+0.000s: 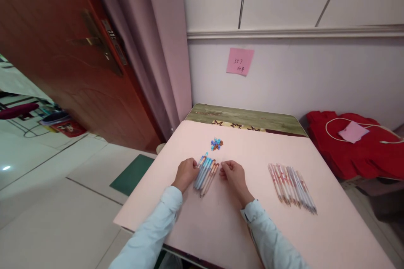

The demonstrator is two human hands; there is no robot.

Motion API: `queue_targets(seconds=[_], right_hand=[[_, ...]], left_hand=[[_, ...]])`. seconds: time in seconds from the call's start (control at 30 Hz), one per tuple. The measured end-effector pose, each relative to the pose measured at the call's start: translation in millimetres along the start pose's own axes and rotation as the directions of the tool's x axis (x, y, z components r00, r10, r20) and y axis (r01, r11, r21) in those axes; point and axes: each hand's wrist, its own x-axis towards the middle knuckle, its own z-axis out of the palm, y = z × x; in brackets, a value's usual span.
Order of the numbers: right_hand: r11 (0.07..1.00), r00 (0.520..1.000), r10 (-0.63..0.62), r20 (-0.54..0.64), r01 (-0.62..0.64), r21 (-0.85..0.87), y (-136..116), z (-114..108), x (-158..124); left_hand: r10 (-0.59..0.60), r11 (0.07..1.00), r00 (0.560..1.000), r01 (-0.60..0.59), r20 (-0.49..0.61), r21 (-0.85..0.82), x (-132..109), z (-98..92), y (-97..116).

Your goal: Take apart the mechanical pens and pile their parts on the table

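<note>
A row of slim pens with blue and brown ends lies side by side on the pink tabletop cover, between my hands. My left hand is at the left of this row, its thumb and fingers closed on the leftmost pen. Just right of the row, my right hand has its thumb and forefinger pinched together; whatever may be between them is too small to make out. Beyond the pens sits a little heap of blue and brown pieces, bead-like in shape.
A second row of pens, pale with red and grey, lies to the right on the table cover. Red cloth with a white cable is beside the table. A wooden door and pink curtain stand left.
</note>
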Motion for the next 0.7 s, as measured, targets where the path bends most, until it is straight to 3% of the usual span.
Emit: queue_targets(seconds=[0.07, 0.13, 0.23, 0.3, 0.37, 0.47, 0.53, 0.6, 0.7], right_hand=[[0.999, 0.999, -0.024, -0.025, 0.025, 0.027, -5.5, 1.9, 8.3], [0.997, 0.998, -0.052, -0.042, 0.055, 0.056, -13.6, 6.4, 15.4], [0.988, 0.994, -0.09, -0.066, 0.098, 0.121, -25.8, 17.5, 21.7], [0.979, 0.991, -0.115, -0.063, 0.124, 0.163, -31.2, 26.0, 24.3], [0.975, 0.988, -0.15, -0.036, 0.154, 0.162, -34.3, 33.8, 27.4], [0.971, 0.97, -0.24, 0.031, 0.24, 0.006, -37.5, 43.2, 35.6], [0.929, 0.942, -0.325, 0.081, 0.334, -0.162, -39.8, 48.4, 42.7], [0.877, 0.918, -0.379, 0.119, 0.397, -0.271, -41.5, 53.6, 49.6], [0.898, 0.923, -0.345, 0.17, 0.377, -0.227, -41.2, 61.0, 58.1]], left_hand=[[0.045, 0.997, 0.999, -0.044, -0.017, 0.059, -2.6, 0.0, 0.7], [0.018, 1.0, 1.0, -0.018, -0.025, 0.006, -2.2, -0.4, -2.3], [-0.106, 0.942, 0.994, 0.098, -0.01, -0.321, 4.3, -3.2, -11.6], [-0.153, 0.76, 0.988, 0.138, 0.03, -0.635, 12.6, -7.2, -16.2], [-0.127, 0.466, 0.987, 0.151, 0.102, -0.872, 24.1, -12.1, -15.5], [-0.022, 0.083, 0.985, 0.171, 0.17, -0.982, 46.4, -17.2, -4.1], [0.034, -0.05, 0.988, 0.151, 0.149, -0.987, 61.3, -16.1, 6.9], [0.083, -0.116, 0.991, 0.11, 0.101, -0.987, 73.0, -10.5, 16.8], [0.131, -0.156, 0.99, 0.064, 0.044, -0.986, 82.7, 2.7, 24.8]])
